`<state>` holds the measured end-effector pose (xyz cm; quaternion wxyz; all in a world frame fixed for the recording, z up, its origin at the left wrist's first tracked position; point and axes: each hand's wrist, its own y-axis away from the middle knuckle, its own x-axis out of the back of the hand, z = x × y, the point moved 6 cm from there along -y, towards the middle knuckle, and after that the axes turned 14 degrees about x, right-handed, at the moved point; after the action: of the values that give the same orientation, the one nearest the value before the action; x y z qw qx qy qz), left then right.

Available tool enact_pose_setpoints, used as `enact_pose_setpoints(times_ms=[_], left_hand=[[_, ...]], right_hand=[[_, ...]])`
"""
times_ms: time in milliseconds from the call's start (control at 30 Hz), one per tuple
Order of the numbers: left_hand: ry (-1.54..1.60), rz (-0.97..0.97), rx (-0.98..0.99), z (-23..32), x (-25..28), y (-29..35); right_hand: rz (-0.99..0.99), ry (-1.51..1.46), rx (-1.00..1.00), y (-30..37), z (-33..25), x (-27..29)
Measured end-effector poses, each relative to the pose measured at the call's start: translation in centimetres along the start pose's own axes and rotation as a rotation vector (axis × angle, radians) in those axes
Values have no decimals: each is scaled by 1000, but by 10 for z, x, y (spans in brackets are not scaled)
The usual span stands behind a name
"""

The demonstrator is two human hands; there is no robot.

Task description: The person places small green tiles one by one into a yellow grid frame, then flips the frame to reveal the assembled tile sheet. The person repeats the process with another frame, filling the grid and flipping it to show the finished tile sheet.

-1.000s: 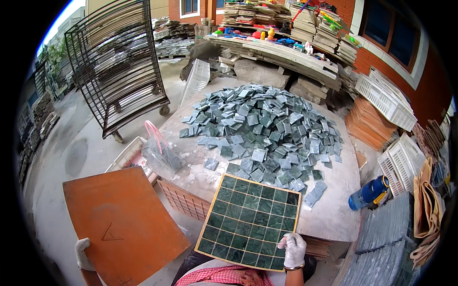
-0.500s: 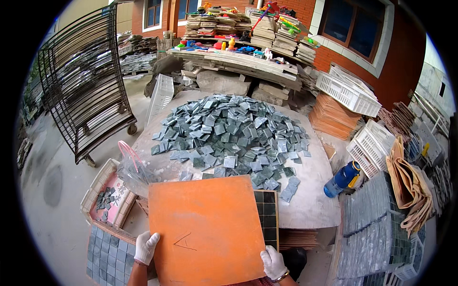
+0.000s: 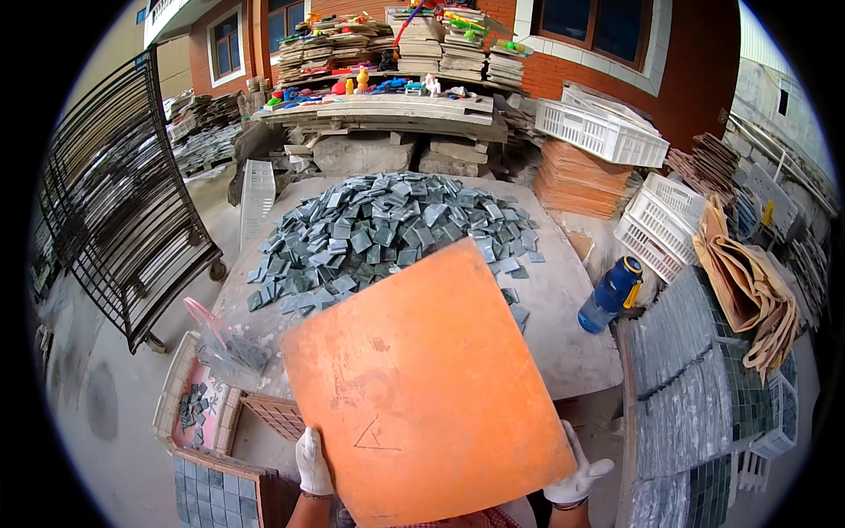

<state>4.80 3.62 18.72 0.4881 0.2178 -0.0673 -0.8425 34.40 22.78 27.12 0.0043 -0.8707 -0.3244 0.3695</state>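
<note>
A square orange board, with a pencilled angular mark on its face, is tilted in front of me between my two white-gloved hands. My left hand is closed on its lower left edge, the thumb along the side. At the lower right corner, my right hand bears against the board's edge with some fingers spread outward; others are partly hidden behind it. Beyond the board's upper edge lies a heap of small grey-green stone tiles on a pale worktable. What lies directly beneath the board is hidden.
A blue bottle stands on the table's right side. Stacked tile sheets and white crates are farther right. To the left are a plastic bag, a basket with loose tiles, a tile sheet and a wheeled rack.
The board has turned counterclockwise, its right side rising. It now covers the dark tile sheet seen beside it earlier. My right hand's fingers have spread, and the view has shifted right.
</note>
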Motion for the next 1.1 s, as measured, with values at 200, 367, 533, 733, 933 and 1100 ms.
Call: enact_pose_setpoints(times_ms=[200, 367, 533, 733, 933, 1100], left_hand=[[-609, -613, -495, 14, -67, 58], [-22, -629, 363, 21, -5, 34], [-505, -103, 224, -8, 36, 36], [-831, 7, 116, -61, 72, -8], [-1401, 166, 24, -30, 22, -38], [-1568, 126, 115, -31, 19, -41]], right_hand=[[283, 133, 176, -27, 35, 27], [134, 93, -22, -24, 29, 64], [81, 610, -315, -12, 61, 83], [-149, 1418, -384, -54, 82, 102], [-280, 1734, -542, -104, 78, 96], [-352, 1859, -541, -110, 80, 93]])
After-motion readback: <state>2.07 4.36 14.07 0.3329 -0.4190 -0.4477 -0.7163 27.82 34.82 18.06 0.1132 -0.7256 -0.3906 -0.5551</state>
